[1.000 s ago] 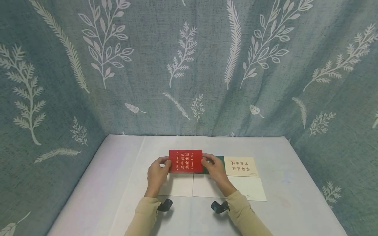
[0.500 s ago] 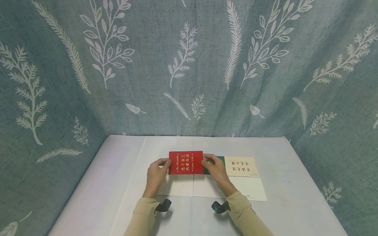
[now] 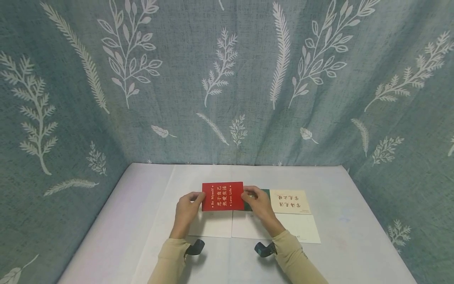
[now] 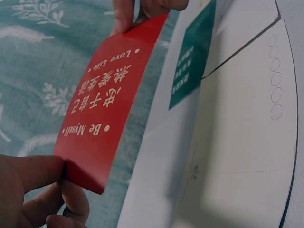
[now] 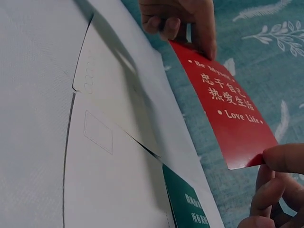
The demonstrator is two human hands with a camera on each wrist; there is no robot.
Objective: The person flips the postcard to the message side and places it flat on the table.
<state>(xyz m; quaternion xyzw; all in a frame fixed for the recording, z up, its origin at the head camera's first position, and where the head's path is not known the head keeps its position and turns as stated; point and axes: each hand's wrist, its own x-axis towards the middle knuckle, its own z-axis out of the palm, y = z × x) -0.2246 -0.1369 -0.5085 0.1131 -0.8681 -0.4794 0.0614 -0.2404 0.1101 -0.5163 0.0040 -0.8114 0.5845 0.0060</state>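
A red postcard [image 3: 222, 196] with gold lettering, "Be Myself" and "Love Life" among Chinese characters, is held up above the table. My left hand [image 3: 186, 209] pinches its left end between thumb and fingers. The right hand [image 3: 260, 205] pinches the opposite end in the same way. Both wrist views show the red card [image 4: 102, 107] raised clear of the cards below. Under and behind the right hand lies a green card [image 3: 265, 194], partly hidden. Beside it is a cream card [image 3: 291, 201] with brown script.
Two pale cards lie nearer me, a left one [image 3: 213, 225] and a right one [image 3: 298, 228], their long row edge to edge. Faint circles print the left one. White cloth covers the table [image 3: 340, 252]; a leaf-patterned curtain [image 3: 177, 98] stands behind and at both sides.
The red postcard has come slightly down and toward me, with a small tilt change. Both hands keep their hold and barely shift.
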